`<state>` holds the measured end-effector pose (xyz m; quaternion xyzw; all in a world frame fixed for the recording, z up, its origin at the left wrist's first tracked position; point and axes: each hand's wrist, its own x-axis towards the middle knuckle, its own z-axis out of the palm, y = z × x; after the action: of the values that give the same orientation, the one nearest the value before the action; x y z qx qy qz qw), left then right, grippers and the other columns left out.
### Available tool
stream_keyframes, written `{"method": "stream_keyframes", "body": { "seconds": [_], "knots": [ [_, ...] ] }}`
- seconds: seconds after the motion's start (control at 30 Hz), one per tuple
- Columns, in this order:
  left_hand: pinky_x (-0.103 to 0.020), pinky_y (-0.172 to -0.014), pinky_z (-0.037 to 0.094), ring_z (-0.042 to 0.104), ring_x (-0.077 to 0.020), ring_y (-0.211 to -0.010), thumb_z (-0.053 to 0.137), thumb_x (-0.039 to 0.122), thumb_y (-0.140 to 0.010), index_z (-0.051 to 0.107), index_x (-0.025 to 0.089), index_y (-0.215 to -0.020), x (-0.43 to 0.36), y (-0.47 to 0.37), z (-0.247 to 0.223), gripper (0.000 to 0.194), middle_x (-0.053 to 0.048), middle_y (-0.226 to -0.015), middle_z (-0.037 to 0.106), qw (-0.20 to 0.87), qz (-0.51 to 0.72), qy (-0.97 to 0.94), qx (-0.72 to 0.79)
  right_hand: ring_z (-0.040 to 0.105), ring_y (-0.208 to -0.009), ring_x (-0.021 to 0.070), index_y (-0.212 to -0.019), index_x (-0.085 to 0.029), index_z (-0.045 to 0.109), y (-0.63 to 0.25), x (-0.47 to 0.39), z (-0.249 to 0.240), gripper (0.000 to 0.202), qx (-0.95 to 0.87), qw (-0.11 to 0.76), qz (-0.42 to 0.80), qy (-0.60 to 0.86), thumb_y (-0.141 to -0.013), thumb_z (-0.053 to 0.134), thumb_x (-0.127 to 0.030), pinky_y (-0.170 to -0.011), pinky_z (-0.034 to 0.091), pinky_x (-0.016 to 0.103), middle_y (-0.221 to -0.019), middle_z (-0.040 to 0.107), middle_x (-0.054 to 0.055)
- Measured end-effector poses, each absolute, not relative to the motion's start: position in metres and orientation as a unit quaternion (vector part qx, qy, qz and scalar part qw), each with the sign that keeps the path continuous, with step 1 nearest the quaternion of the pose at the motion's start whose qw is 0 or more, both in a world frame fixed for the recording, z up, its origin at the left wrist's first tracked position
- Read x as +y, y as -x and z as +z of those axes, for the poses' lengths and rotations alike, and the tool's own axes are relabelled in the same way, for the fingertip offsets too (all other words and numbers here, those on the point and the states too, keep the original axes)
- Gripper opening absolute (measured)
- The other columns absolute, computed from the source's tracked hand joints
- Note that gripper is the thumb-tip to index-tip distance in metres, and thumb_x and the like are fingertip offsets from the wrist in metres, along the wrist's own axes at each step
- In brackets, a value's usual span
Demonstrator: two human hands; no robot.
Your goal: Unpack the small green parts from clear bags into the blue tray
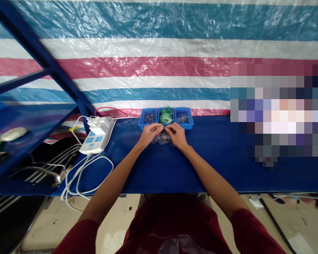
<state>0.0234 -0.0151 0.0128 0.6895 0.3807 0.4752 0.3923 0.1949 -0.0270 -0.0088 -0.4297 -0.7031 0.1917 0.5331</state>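
Both hands, left hand (151, 133) and right hand (177, 134), pinch a small dark item (163, 128) (too small to identify) between their fingertips. Clear bags (163, 138) lie on the surface (163, 169) just below; three blue bins (141, 121) stand just beyond.

Hands: two, a left hand (151, 134) and a right hand (178, 134), meeting over the table.
Small dark piece (163, 128): one, showing between the fingertips.
Blue bins (141, 121): three, sitting side by side.
Metal pins (149, 118): many, overlapping in the left bin, too small for counting.
Green packets (166, 115): several, crowding the middle bin, number unclear.
Clear packets (163, 138): several, lying beneath the hands, number unclear.
Power strip (95, 141): one, resting on the table.
White adapters (98, 124): more than one, overlapping.
Computer mouse (13, 134): one, lying far left.
Red cable (110, 108): one, curving.
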Motion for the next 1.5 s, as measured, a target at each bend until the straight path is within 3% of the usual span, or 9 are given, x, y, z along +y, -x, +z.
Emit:
{"method": "stream_keyframes", "body": {
  "seconds": [0.13,0.33,0.5,0.63,0.77,0.87,0.97,1.17,1.5],
  "knots": [
    [-0.028,-0.071,0.050,0.063,-0.0191,-0.085,0.071,0.049,-0.075,0.070,0.017,-0.084,-0.011,-0.021,0.008,0.033,-0.006,-0.088,0.068,0.325,0.481,-0.714,0.393,0.057,-0.065,0.0161,-0.077,-0.020,0.067,-0.193,-0.029,-0.007,0.028,-0.678,0.542,0.250,0.428,-0.087,0.057,-0.045,-0.065,0.047,0.030,-0.075,0.065,0.003],
    [-0.027,-0.062,0.049,0.058,-0.0131,-0.056,0.072,0.046,-0.075,0.064,0.016,-0.087,-0.013,-0.022,0.008,0.033,0.000,-0.063,0.064,0.413,0.462,-0.685,0.383,0.055,-0.057,0.0142,-0.075,-0.019,0.064,-0.193,-0.027,-0.009,0.030,-0.622,0.542,0.366,0.430,-0.082,0.060,-0.048,-0.057,0.045,0.027,-0.062,0.061,0.000],
    [-0.022,-0.051,0.041,0.050,-0.0099,-0.047,0.064,0.045,-0.081,0.063,0.018,-0.088,-0.015,-0.020,0.011,0.028,0.004,-0.053,0.054,0.360,0.511,-0.655,0.425,0.048,-0.042,0.0108,-0.069,-0.019,0.062,-0.197,-0.021,-0.007,0.026,-0.560,0.539,0.488,0.399,-0.071,0.071,-0.044,-0.043,0.040,0.025,-0.052,0.058,-0.003],
    [-0.022,-0.055,0.041,0.050,-0.0104,-0.050,0.058,0.041,-0.085,0.064,0.017,-0.082,-0.013,-0.015,0.012,0.024,0.004,-0.054,0.053,0.260,0.522,-0.660,0.474,0.059,-0.050,0.0130,-0.077,-0.019,0.063,-0.202,-0.015,-0.001,0.028,-0.414,0.638,0.506,0.407,-0.070,0.073,-0.044,-0.047,0.048,0.025,-0.066,0.068,0.001],
    [-0.024,-0.063,0.042,0.056,-0.0126,-0.059,0.055,0.037,-0.087,0.066,0.017,-0.082,-0.011,-0.007,0.014,0.024,0.001,-0.062,0.061,0.193,0.415,-0.757,0.467,0.065,-0.055,0.0145,-0.081,-0.017,0.065,-0.207,-0.012,0.000,0.022,-0.343,0.637,0.522,0.452,-0.072,0.070,-0.036,-0.051,0.052,0.025,-0.074,0.073,0.005],
    [-0.025,-0.067,0.042,0.058,-0.0143,-0.066,0.054,0.035,-0.087,0.068,0.017,-0.086,-0.009,-0.004,0.012,0.023,-0.002,-0.075,0.067,0.153,0.322,-0.829,0.430,0.058,-0.046,0.0128,-0.080,-0.016,0.066,-0.212,-0.012,-0.001,0.014,-0.424,0.595,0.455,0.509,-0.076,0.063,-0.030,-0.046,0.047,0.025,-0.064,0.069,0.002],
    [-0.026,-0.069,0.043,0.059,-0.0156,-0.070,0.054,0.034,-0.088,0.069,0.017,-0.090,-0.009,-0.003,0.008,0.023,-0.004,-0.082,0.067,0.129,0.272,-0.856,0.420,0.060,-0.058,0.0146,-0.077,-0.017,0.069,-0.218,-0.013,-0.001,0.009,-0.596,0.510,0.295,0.546,-0.077,0.061,-0.022,-0.062,0.050,0.029,-0.066,0.068,0.001],
    [-0.026,-0.070,0.043,0.060,-0.0164,-0.073,0.050,0.030,-0.089,0.070,0.017,-0.095,-0.010,-0.004,0.002,0.023,-0.005,-0.086,0.067,0.089,0.265,-0.864,0.419,0.059,-0.102,0.0249,-0.103,-0.018,0.074,-0.217,-0.015,-0.011,0.033,-0.829,0.265,0.159,0.466,-0.070,0.075,-0.017,-0.093,0.046,0.040,-0.112,0.067,0.010],
    [-0.026,-0.069,0.043,0.060,-0.0162,-0.070,0.051,0.030,-0.091,0.070,0.017,-0.091,-0.010,-0.005,0.000,0.023,-0.005,-0.079,0.067,0.086,0.276,-0.864,0.412,0.062,-0.091,0.0237,-0.091,-0.018,0.076,-0.212,-0.014,-0.016,0.021,-0.856,0.266,0.133,0.422,-0.090,0.055,-0.019,-0.087,0.046,0.039,-0.102,0.073,0.009]
  ]
}}
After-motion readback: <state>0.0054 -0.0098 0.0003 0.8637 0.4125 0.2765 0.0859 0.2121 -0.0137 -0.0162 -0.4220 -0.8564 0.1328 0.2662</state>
